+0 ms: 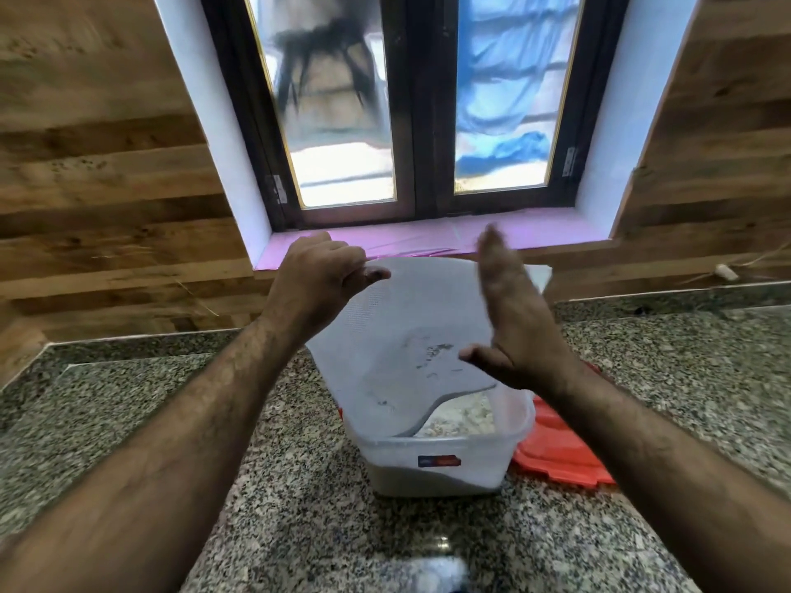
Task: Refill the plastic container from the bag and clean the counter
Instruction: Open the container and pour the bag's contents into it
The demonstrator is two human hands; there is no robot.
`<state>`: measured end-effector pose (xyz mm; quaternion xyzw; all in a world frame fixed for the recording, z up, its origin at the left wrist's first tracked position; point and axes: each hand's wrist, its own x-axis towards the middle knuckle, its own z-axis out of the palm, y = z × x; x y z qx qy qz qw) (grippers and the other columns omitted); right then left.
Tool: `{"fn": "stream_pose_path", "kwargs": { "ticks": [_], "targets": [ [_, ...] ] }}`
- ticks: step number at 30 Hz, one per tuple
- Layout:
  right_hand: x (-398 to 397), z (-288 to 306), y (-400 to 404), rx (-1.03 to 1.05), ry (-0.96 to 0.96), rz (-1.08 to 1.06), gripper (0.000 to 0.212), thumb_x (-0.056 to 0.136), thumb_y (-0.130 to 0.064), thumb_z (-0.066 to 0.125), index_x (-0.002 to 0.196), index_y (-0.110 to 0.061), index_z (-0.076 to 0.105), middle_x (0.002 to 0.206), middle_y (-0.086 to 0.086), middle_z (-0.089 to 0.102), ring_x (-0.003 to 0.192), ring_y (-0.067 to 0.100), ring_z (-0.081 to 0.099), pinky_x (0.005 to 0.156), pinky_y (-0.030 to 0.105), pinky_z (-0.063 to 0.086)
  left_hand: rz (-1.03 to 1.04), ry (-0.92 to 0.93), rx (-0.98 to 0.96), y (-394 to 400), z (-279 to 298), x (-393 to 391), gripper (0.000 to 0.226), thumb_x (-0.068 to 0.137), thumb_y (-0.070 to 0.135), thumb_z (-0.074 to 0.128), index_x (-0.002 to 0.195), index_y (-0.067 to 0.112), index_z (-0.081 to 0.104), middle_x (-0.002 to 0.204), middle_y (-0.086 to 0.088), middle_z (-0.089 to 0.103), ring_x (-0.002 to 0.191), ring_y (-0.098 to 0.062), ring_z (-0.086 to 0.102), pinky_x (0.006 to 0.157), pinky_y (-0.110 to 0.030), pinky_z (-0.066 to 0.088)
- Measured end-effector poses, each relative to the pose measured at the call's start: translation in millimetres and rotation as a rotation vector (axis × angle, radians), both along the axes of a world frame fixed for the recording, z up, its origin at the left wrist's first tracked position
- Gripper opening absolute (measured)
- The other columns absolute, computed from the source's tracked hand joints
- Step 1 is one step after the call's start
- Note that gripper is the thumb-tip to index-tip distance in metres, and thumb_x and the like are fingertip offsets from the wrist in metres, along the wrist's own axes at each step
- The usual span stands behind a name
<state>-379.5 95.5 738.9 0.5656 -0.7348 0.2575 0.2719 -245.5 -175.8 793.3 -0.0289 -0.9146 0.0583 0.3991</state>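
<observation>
A clear plastic container stands on the speckled granite counter, with pale grains inside it. A translucent plastic bag hangs upended over the container, its mouth inside the rim. My left hand pinches the bag's upper left corner. My right hand is flat and spread against the bag's right side, blurred at the fingertips; a grip cannot be made out. A few dark specks cling inside the bag.
An orange-red lid lies on the counter to the right of the container, partly under it. Behind is a window with a pink-lined sill, flanked by wood-patterned walls. A small white object sits at the right wall.
</observation>
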Motion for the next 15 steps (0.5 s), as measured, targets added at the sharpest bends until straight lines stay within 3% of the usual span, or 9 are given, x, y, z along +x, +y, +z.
{"fn": "stream_pose_path", "kwargs": {
  "ticks": [2, 6, 9, 13, 15],
  "targets": [
    [-1.4, -6.5, 0.2, 0.182, 0.098, 0.019, 0.120, 0.090, -0.093, 0.015, 0.169, -0.002, 0.012, 0.178, 0.018, 0.004, 0.166, 0.033, 0.006, 0.130, 0.064, 0.018, 0.025, -0.017, -0.011, -3.3, 4.4, -0.3, 0.062, 0.102, 0.057, 0.063, 0.063, 0.015, 0.039, 0.054, -0.002, 0.038, 0.054, -0.026, 0.036, 0.054, -0.038, 0.039],
    [9.1, -24.4, 1.1, 0.090, 0.230, 0.048, 0.123, 0.088, -0.092, 0.024, 0.165, 0.004, 0.022, 0.174, 0.025, 0.013, 0.165, 0.038, 0.011, 0.133, 0.057, 0.014, 0.018, -0.045, 0.012, -4.4, 9.2, -0.1, 0.063, 0.101, 0.059, 0.061, 0.062, 0.014, 0.042, 0.053, -0.002, 0.037, 0.054, -0.028, 0.039, 0.056, -0.034, 0.030],
    [13.5, -34.2, -1.9, 0.191, 0.344, 0.155, 0.110, 0.093, -0.086, 0.030, 0.161, -0.001, 0.041, 0.169, 0.021, 0.036, 0.160, 0.035, 0.033, 0.132, 0.054, 0.020, 0.019, -0.062, 0.046, -2.1, 10.2, 1.6, 0.064, 0.101, 0.063, 0.057, 0.063, 0.012, 0.045, 0.054, -0.002, 0.039, 0.055, -0.026, 0.041, 0.058, -0.032, 0.027],
    [23.6, -41.4, -2.0, 0.050, 0.316, 0.101, 0.111, 0.094, -0.085, 0.029, 0.160, 0.004, 0.039, 0.169, 0.026, 0.032, 0.160, 0.039, 0.031, 0.131, 0.056, 0.024, 0.004, -0.076, 0.061, 1.7, 10.8, 2.6, 0.065, 0.101, 0.063, 0.057, 0.062, 0.012, 0.046, 0.052, -0.003, 0.041, 0.053, -0.026, 0.042, 0.059, -0.031, 0.027],
    [25.4, -43.7, -4.4, 0.079, 0.296, 0.122, 0.105, 0.095, -0.083, 0.033, 0.154, 0.002, 0.052, 0.163, 0.025, 0.046, 0.154, 0.037, 0.044, 0.130, 0.055, 0.026, -0.002, -0.074, 0.074, 2.5, 10.8, 3.9, 0.066, 0.101, 0.064, 0.056, 0.062, 0.011, 0.047, 0.052, -0.005, 0.043, 0.053, -0.027, 0.043, 0.059, -0.031, 0.028]
  ]
}}
